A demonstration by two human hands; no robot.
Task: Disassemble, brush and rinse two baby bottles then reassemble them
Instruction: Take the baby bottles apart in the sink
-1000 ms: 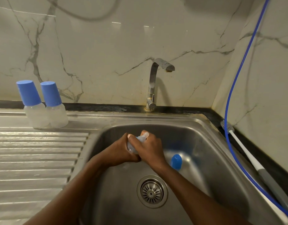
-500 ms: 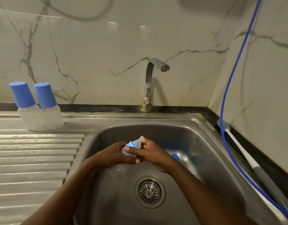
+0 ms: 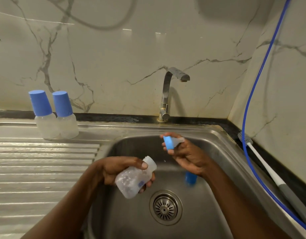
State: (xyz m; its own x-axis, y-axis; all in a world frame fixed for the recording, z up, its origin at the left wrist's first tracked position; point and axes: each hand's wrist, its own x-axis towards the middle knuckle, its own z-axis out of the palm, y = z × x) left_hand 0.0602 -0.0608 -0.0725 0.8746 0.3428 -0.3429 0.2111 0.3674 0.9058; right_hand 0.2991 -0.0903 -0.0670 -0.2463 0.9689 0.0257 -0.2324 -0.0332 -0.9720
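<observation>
My left grip [image 3: 121, 169] wrapped the bottle [image 3: 133, 180], its open mouth tilted up toward my right grip [image 3: 186, 156], which pinched the teat ring [image 3: 168, 143]. The brush [image 3: 264, 162] lay right of that grip, handle toward me.

Surface: I saw a ribbed steel drainboard [image 3: 45, 169] on the left, joined to the sink basin [image 3: 131, 221].
Drainboard's back edge: two capped bottles [image 3: 45, 125] stood upright, touching each other.
Basin floor: a blue cap [image 3: 191, 177] sat right of the drain strainer [image 3: 165, 207].
Right ledge: a bottle brush [image 3: 262, 161] lay along it, a blue hose [image 3: 252, 169] just beside.
</observation>
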